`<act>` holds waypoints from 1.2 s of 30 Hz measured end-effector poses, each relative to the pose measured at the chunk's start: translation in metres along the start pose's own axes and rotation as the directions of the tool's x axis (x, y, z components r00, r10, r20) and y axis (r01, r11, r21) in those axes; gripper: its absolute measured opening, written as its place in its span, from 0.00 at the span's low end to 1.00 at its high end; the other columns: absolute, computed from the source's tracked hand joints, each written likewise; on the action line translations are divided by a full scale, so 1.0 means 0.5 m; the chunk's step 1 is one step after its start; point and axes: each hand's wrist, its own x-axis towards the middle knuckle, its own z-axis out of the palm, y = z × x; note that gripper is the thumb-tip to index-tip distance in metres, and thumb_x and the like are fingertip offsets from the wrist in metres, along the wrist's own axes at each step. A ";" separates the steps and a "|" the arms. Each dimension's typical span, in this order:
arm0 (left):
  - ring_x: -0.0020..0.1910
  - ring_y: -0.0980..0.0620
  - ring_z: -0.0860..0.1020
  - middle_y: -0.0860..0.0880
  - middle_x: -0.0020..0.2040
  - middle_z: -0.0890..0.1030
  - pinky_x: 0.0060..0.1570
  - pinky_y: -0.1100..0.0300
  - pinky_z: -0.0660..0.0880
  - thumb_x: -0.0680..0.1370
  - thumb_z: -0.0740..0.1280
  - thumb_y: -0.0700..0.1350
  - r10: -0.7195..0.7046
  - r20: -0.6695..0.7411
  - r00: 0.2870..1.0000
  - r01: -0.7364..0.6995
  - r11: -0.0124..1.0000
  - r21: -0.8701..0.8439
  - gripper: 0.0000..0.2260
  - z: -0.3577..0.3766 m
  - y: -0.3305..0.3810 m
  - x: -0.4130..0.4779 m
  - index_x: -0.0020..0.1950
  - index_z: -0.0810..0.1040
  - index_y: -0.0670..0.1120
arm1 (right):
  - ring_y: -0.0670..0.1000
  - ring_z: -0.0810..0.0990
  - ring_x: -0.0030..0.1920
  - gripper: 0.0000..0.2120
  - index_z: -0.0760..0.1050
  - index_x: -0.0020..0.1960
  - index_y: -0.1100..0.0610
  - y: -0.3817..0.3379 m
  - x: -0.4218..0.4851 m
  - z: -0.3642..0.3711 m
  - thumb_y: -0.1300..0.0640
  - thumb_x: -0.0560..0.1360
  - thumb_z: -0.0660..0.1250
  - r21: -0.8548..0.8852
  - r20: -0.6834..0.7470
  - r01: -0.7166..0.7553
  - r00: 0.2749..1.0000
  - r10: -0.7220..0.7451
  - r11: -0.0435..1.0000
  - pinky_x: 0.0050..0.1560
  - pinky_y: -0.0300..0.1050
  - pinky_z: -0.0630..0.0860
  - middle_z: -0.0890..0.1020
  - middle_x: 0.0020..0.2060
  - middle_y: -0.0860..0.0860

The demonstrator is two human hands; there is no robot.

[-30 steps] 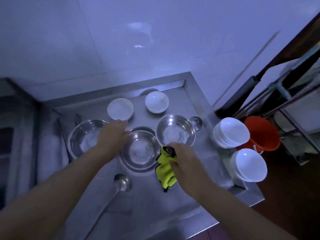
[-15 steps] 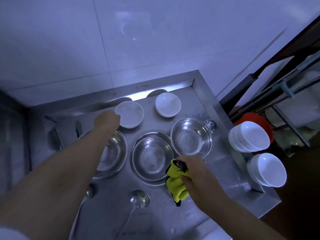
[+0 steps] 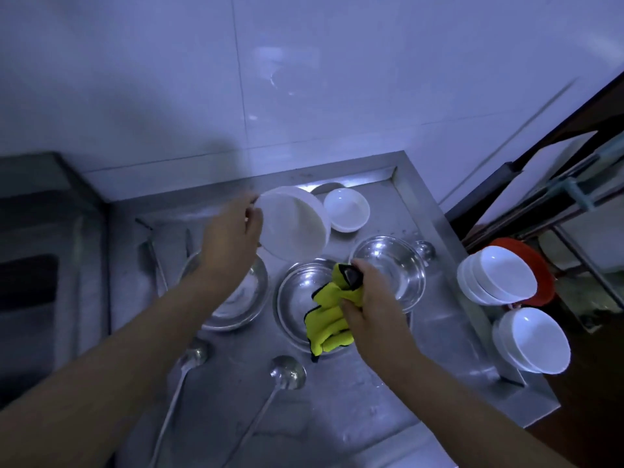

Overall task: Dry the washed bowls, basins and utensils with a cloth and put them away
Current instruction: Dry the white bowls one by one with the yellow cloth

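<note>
Far left on the steel desk (image 3: 337,417) sat the left basin (image 3: 236,298), and just above it the left hand (image 3: 233,238) was in play. Its fingers were curled over the near rim of a white bowl (image 3: 293,224) and gripped it. The bowl was tipped with its hollow toward the camera and looked to be raised off the desk, close to the back wall. A second small bowl (image 3: 347,209) sat just beside it on the right. Nearer the person lay two ladles, the left ladle (image 3: 197,349) and the right ladle (image 3: 287,368).

Centre stage, the middle basin (image 3: 293,298) had the yellow cloth (image 3: 329,319) dangling over it. The cloth was bunched in the right hand (image 3: 368,298), whose fingers clenched around the wad. Behind the knuckles sat the right basin (image 3: 391,268). Off the desk's right edge waited two stacks of white bowls (image 3: 499,278).

The step looked like drying that lifted bowl. To do it well, bowl and cloth should meet low over the desk, because wet glaze slips. The cloth should be opened from its wad so it covers the hollow. The left hand should turn the bowl by the rim while the cloth sweeps inside and then underneath.
</note>
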 end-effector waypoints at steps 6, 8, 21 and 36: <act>0.44 0.55 0.79 0.52 0.46 0.80 0.45 0.59 0.75 0.77 0.58 0.44 0.128 -0.080 0.989 -0.138 0.980 -0.143 0.09 -0.096 0.118 -0.171 0.54 0.75 0.54 | 0.42 0.75 0.49 0.19 0.70 0.57 0.45 -0.094 -0.029 -0.028 0.67 0.75 0.63 0.304 -0.098 0.161 0.986 -0.138 0.939 0.47 0.31 0.71 0.76 0.50 0.45; 0.48 0.54 0.79 0.53 0.52 0.80 0.49 0.55 0.76 0.74 0.59 0.48 0.188 -0.079 0.979 -0.197 0.972 -0.129 0.10 -0.131 0.152 -0.222 0.53 0.73 0.59 | 0.40 0.76 0.46 0.12 0.70 0.49 0.39 -0.122 -0.057 -0.057 0.58 0.78 0.63 0.394 -0.065 0.179 0.984 -0.167 0.901 0.46 0.34 0.73 0.76 0.46 0.39; 0.49 0.46 0.80 0.46 0.54 0.82 0.48 0.60 0.72 0.79 0.54 0.44 0.171 -0.315 0.933 -0.074 0.952 0.297 0.19 -0.235 0.247 -0.404 0.69 0.71 0.50 | 0.46 0.74 0.55 0.24 0.65 0.66 0.49 -0.141 -0.221 -0.102 0.66 0.74 0.63 0.136 -0.002 0.360 0.932 -0.364 0.923 0.55 0.48 0.73 0.74 0.54 0.44; 0.47 0.62 0.75 0.58 0.59 0.76 0.46 0.70 0.68 0.78 0.61 0.45 0.242 -0.137 0.961 -0.196 0.939 0.282 0.18 -0.309 0.297 -0.489 0.68 0.69 0.56 | 0.34 0.74 0.53 0.22 0.64 0.63 0.44 -0.232 -0.269 -0.147 0.67 0.78 0.60 0.376 -0.160 0.380 0.925 -0.344 0.845 0.52 0.29 0.71 0.74 0.53 0.37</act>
